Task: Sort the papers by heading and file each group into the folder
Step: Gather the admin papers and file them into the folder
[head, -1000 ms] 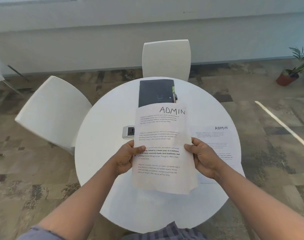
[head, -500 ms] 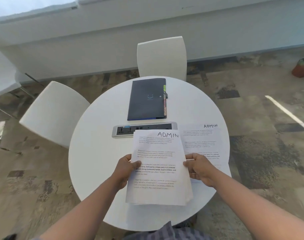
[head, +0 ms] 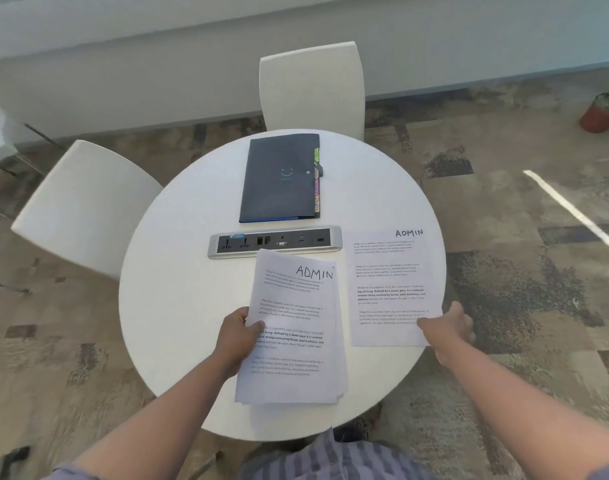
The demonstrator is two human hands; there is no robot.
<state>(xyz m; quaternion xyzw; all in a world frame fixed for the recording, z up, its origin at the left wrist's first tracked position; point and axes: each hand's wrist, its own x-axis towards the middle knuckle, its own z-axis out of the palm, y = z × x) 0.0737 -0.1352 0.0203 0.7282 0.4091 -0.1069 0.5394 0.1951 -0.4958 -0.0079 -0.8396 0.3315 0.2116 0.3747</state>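
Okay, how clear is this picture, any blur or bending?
Head view: ADMIN heading on the held stack reads sharply, body text too small; right hand slightly motion-smeared; table and wall line bow from the wide lens; soft daylight, no glare.

Looks like an office meeting corner. Round white table (head: 164, 306) with a built-in power and data socket strip (head: 274, 241) set in its top, ringed by white moulded chairs (head: 311, 86). Patterned carpet tiles (head: 511, 209) underfoot, a plain pale wall behind, a potted plant (head: 603, 110) in the far corner. Printed sheets headed ADMIN (head: 388, 285) and a dark document folder (head: 280, 178) with coloured index tabs lying on the tabletop
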